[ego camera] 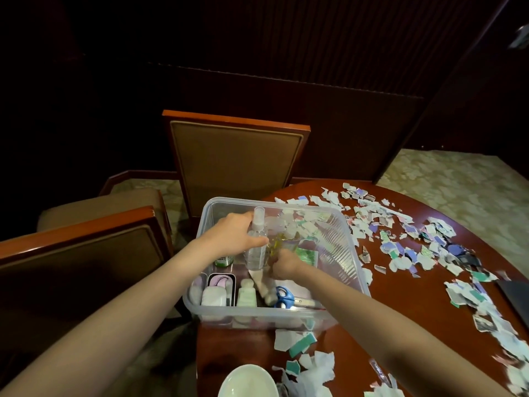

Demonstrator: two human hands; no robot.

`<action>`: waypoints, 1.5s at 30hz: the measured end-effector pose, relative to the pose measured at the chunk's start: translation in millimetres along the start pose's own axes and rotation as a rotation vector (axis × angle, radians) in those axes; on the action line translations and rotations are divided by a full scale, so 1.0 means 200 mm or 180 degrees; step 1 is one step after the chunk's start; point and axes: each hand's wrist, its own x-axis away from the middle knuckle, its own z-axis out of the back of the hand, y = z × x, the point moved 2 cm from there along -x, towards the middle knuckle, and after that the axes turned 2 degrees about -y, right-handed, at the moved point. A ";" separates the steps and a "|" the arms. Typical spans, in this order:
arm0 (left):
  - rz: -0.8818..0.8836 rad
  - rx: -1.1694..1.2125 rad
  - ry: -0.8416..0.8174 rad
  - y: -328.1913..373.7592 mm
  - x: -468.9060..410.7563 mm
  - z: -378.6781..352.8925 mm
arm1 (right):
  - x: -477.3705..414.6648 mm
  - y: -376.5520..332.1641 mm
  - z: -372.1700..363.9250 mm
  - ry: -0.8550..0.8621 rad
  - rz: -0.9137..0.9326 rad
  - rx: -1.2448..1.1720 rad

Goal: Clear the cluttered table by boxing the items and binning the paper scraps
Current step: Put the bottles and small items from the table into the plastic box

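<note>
Inside the clear box (340,247) at the table's (400,285) left edge, the left hand (232,233) curls around an upright clear spray bottle (256,245), fingers wrapped on its upper body, while the right hand (286,263) just beside it is bunched low at a yellowish bottle (282,242), though whether it grips it cannot be told. Blue scissors (283,296), a white tube (246,293) and a small case (220,282) lie in the box nearer the person, and paper scraps (415,242) litter the table to the right of both hands.

Hotel-like room: padded chairs (234,156), patterned carpet (458,184), wooden table (400,305).
</note>
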 end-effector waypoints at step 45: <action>0.0272 0.0086 -0.0419 0.23 -0.08 -0.25 | 0.27 0.17 0.18 0.0402 -0.0194 -0.0190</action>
